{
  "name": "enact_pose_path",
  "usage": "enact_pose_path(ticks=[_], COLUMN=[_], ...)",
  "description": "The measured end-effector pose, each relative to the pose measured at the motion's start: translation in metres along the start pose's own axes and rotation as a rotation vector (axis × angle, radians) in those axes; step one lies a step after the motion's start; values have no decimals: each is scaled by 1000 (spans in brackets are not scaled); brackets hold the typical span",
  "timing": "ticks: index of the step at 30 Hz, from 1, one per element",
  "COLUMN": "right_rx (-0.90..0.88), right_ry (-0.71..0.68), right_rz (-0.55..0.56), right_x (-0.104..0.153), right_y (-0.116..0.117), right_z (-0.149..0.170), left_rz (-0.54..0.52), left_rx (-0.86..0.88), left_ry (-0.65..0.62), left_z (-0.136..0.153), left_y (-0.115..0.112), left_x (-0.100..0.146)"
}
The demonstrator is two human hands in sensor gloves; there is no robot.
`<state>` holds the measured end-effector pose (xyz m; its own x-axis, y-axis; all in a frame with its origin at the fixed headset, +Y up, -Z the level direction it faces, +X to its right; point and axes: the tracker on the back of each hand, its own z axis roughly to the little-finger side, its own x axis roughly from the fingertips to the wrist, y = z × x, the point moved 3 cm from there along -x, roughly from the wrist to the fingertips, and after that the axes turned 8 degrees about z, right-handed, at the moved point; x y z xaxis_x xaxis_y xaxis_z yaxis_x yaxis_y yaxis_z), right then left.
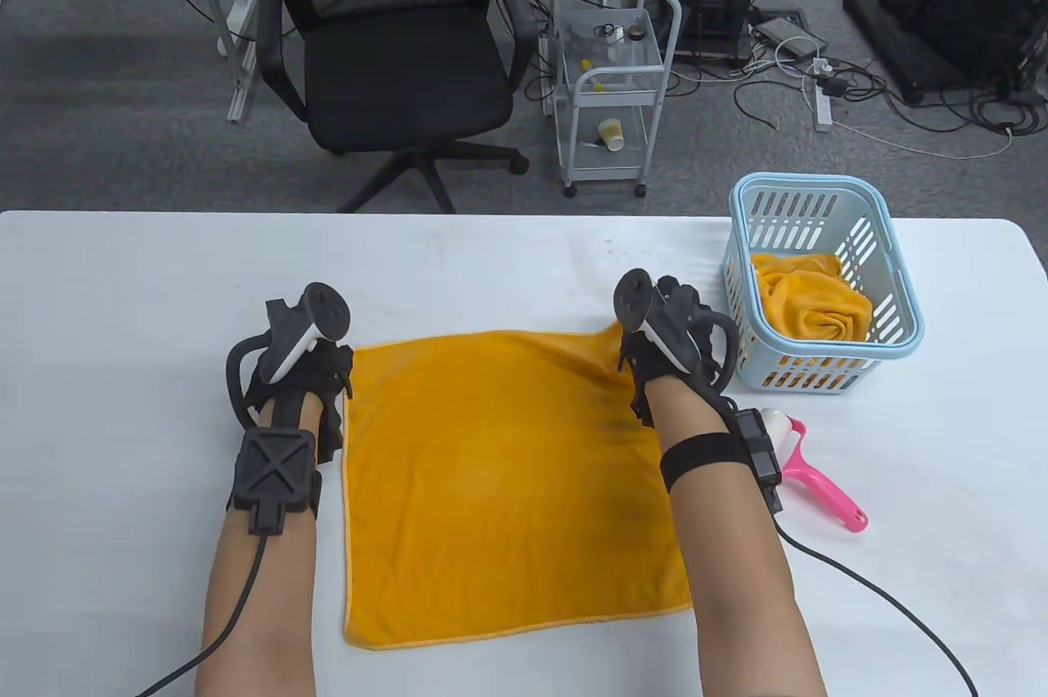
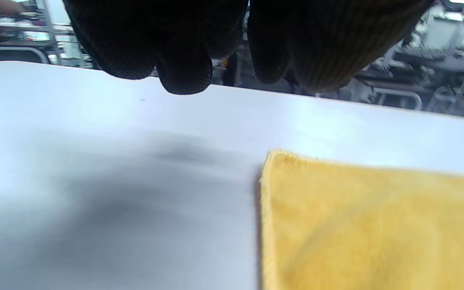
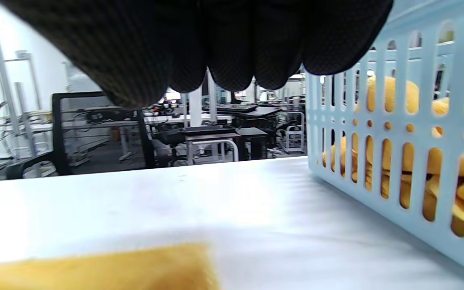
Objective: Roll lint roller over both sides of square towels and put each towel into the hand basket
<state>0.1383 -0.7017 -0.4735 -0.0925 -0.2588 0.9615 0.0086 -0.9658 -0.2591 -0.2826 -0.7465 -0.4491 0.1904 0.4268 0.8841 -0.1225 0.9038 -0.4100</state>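
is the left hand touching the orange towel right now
Apart. The left wrist view shows the left hand raised above bare table, beside the towel corner.

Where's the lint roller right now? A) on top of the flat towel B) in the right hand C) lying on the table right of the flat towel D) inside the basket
C: the pink lint roller lies on the table beside the right forearm, in front of the blue basket and clear of the spread orange towel.

Right forearm hides the lint roller (image 1: 788, 435) head (pink handle shows). Trackers cover both hands' fingers from above. Towel (image 3: 95, 268) blurred, cut off in right wrist view.
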Motion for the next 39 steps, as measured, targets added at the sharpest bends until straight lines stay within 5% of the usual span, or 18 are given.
enact_pose_path(ticks=[7,14,20,25,33,39], right_rx=[5,77,166,247,248,145], right_ry=[-190,-232,-142,-38,22,18], right_rz=[-19,-182,-444,-586,-507,-455], right_x=[31,77,110,125,129,121], right_y=[-30,-45,-27,4,39,29], right_z=[15,81,150,189,194,178], left_rz=[84,221,353,331,288,281], left_rx=[-253,-316,-348,-385,-401,-410], left_ry=[-151,-290,-329,-334,-350,-361], left_z=[-8,-11,-7,-7,-6,-7], left_y=[-32,-74,-112,-120,-120,-120], left_x=[36,88,110,114,114,113])
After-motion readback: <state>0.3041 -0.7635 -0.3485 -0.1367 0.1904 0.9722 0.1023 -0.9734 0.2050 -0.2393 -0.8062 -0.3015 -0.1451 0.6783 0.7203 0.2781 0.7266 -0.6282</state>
